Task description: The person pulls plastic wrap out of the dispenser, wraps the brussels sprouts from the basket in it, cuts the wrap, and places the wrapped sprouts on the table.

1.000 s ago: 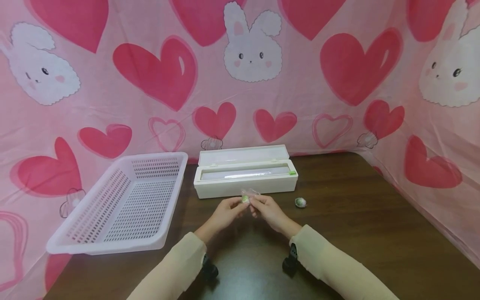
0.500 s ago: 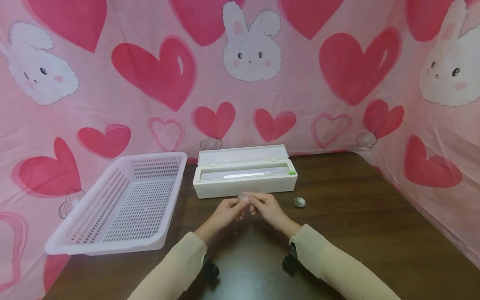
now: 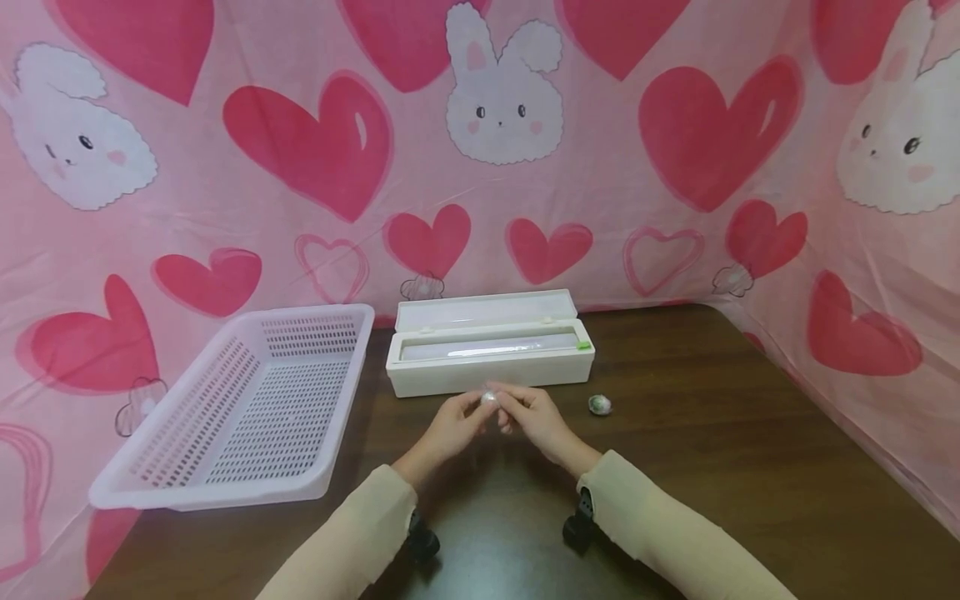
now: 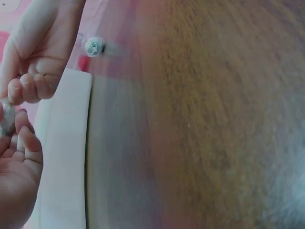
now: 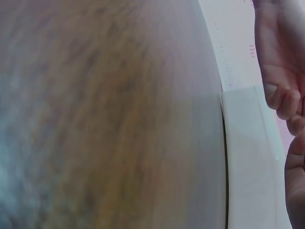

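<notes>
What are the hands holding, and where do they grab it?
Both hands pinch one small wrapped ball between their fingertips: the left hand on its left side, the right hand on its right. It is held above the table.

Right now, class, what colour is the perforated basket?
White; the basket shows best in the head view.

On the bench (image 3: 712, 433), the basket (image 3: 247, 408) lies left of the open dispenser box (image 3: 491, 354). Both hands, left (image 3: 448, 429) and right (image 3: 536, 421), meet just before the box, pinching 1 wrapped ball (image 3: 490, 400). A 2nd ball (image 3: 600, 405) lies to their right.
</notes>
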`<state>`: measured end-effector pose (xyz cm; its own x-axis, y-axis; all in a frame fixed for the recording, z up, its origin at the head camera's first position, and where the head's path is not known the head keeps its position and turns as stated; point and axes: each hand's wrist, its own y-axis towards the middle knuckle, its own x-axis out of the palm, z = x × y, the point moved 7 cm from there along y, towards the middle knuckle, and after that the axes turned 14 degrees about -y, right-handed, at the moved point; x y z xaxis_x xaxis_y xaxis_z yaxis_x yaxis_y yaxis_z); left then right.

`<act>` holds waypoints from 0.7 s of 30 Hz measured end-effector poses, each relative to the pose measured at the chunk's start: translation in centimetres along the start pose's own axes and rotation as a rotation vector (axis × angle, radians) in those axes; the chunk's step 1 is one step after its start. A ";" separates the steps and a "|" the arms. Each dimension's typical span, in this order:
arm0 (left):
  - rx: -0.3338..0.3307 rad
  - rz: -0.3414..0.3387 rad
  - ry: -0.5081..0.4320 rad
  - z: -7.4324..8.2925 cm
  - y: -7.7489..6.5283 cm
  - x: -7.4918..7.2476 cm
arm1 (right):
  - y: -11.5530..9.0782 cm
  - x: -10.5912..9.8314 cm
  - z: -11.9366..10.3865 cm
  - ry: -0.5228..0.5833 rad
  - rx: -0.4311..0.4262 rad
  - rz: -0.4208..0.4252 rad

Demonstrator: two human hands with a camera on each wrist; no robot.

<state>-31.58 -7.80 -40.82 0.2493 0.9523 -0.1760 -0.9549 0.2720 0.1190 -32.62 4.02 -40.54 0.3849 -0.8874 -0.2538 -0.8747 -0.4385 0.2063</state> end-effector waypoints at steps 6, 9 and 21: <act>-0.007 -0.008 0.059 0.1 0.0 -0.3 | -0.8 0.0 -2.7 -0.157 -0.077 -0.008; -0.005 -0.007 0.050 0.1 -0.1 -0.3 | -0.9 0.1 -3.3 -0.234 -0.112 -0.020; -0.045 -0.046 -0.151 -0.2 0.0 0.4 | -0.9 0.3 -3.0 -0.139 -0.060 -0.066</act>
<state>-31.56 -7.46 -41.06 0.3111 0.9499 -0.0315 -0.9473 0.3125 0.0696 -30.82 3.76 -37.98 0.3929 -0.8297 -0.3965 -0.8282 -0.5067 0.2396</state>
